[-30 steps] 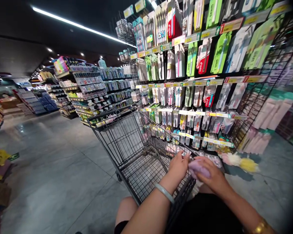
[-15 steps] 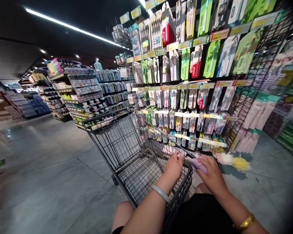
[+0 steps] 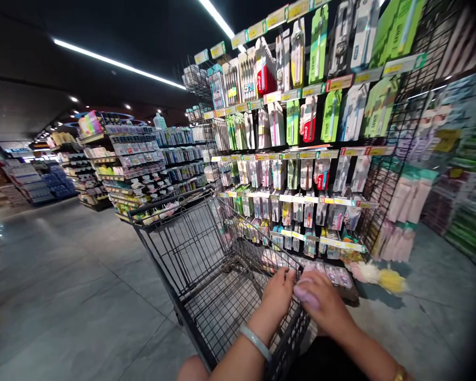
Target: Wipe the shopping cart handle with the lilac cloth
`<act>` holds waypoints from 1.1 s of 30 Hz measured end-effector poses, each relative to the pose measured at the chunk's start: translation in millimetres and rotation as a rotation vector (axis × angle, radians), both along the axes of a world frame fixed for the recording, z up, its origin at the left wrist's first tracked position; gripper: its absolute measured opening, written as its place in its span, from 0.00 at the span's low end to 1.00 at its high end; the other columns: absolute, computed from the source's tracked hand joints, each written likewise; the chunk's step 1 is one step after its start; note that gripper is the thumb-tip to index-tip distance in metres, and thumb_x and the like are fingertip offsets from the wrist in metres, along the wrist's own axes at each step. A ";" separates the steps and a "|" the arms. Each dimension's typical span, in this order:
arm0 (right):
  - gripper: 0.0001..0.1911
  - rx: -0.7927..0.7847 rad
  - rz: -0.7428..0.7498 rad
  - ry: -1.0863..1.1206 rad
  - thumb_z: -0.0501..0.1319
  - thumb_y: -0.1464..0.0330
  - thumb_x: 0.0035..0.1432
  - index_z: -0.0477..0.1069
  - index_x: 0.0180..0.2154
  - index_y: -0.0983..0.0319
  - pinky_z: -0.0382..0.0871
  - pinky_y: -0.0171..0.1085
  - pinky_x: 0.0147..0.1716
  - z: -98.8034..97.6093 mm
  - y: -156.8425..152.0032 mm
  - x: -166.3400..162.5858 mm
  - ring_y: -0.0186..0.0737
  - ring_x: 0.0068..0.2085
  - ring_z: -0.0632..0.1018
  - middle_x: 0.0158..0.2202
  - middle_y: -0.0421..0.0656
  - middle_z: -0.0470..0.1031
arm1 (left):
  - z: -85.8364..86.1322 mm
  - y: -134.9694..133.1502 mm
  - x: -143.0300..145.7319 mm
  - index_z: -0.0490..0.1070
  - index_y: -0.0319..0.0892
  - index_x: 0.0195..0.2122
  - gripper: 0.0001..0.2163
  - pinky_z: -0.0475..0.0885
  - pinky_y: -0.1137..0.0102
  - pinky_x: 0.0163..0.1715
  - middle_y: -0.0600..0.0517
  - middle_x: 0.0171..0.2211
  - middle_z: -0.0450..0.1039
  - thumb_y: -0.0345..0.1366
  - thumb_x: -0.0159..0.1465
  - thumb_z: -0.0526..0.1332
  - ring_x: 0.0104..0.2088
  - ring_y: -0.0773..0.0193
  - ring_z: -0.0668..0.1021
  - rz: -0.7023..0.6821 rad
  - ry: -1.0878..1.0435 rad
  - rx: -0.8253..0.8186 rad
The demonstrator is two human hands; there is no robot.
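Observation:
My left hand [image 3: 276,296], with a pale bangle on the wrist, is closed at the rim of a black wire shopping cart [image 3: 190,328]. Its fingertips curl at the cart's side rail, partly hidden from view. Just right of it, my right hand [image 3: 327,299] is wrapped round a light purple cloth [image 3: 308,297] and presses it against the same rim. Parts of the cloth show between and below the fingers. The cart's wire basket holds nothing that I can see.
Facing me is a tall rack of packaged toothbrushes [image 3: 293,121] with price strips. Pink and yellow bath puffs [image 3: 391,280] hang low at its right end. More stocked shelves [image 3: 135,148] stand at the left. Grey floor [image 3: 75,296] runs alongside the cart.
My right hand has moved left along the rim with the purple cloth, close up to my left hand. The view has tilted up slightly, so the rack sits lower.

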State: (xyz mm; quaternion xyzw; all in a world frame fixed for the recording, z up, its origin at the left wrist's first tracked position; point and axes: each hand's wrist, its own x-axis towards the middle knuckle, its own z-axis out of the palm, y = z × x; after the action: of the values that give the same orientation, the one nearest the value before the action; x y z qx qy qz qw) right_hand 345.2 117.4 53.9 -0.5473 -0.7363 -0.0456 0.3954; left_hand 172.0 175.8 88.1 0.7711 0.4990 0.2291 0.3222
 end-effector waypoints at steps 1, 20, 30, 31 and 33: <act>0.15 -0.052 0.069 -0.039 0.60 0.70 0.50 0.76 0.41 0.55 0.62 0.52 0.57 1.3 -1.7 -4.0 0.51 0.55 0.69 0.49 0.45 0.72 | -0.3 0.6 -1.1 0.68 0.43 0.54 0.30 0.67 0.64 0.49 0.45 0.49 0.75 0.56 0.68 0.37 0.50 0.54 0.75 0.005 -0.008 -0.004; 0.21 0.024 0.010 0.179 0.57 0.72 0.55 0.72 0.50 0.52 0.68 0.53 0.54 1.7 -5.0 -7.9 0.50 0.55 0.70 0.53 0.46 0.70 | 83.4 -33.3 -38.7 0.68 0.46 0.58 0.26 0.65 0.64 0.55 0.48 0.55 0.73 0.55 0.65 0.50 0.54 0.54 0.74 -0.218 0.203 0.020; 0.20 0.080 -0.048 0.442 0.60 0.70 0.52 0.71 0.49 0.53 0.74 0.47 0.47 -118.0 -41.2 -45.5 0.51 0.49 0.76 0.49 0.45 0.72 | 32.9 -88.7 -55.7 0.47 0.41 0.69 0.34 0.70 0.60 0.48 0.38 0.50 0.76 0.45 0.64 0.54 0.49 0.46 0.78 -0.177 0.679 -0.308; 0.17 0.051 -0.110 0.554 0.60 0.69 0.53 0.71 0.47 0.54 0.75 0.46 0.44 -122.6 -37.3 -44.5 0.50 0.46 0.77 0.46 0.45 0.74 | 31.7 -89.3 -53.6 0.50 0.41 0.68 0.31 0.70 0.62 0.48 0.39 0.49 0.76 0.44 0.65 0.51 0.49 0.48 0.78 -0.172 0.647 -0.314; 0.13 -0.002 -0.198 0.770 0.59 0.65 0.56 0.70 0.45 0.56 0.75 0.45 0.41 -113.4 -28.3 -42.8 0.49 0.42 0.78 0.42 0.44 0.75 | 32.2 -90.0 -49.3 0.58 0.40 0.65 0.27 0.69 0.66 0.48 0.41 0.49 0.77 0.44 0.67 0.47 0.49 0.52 0.78 -0.171 0.550 -0.311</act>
State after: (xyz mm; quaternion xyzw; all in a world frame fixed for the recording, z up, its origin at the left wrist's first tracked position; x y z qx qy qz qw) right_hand 302.4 89.1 -59.5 -0.5929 -0.4778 0.1259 0.6359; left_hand 122.7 85.8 120.3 0.7849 0.5296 -0.0945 0.3074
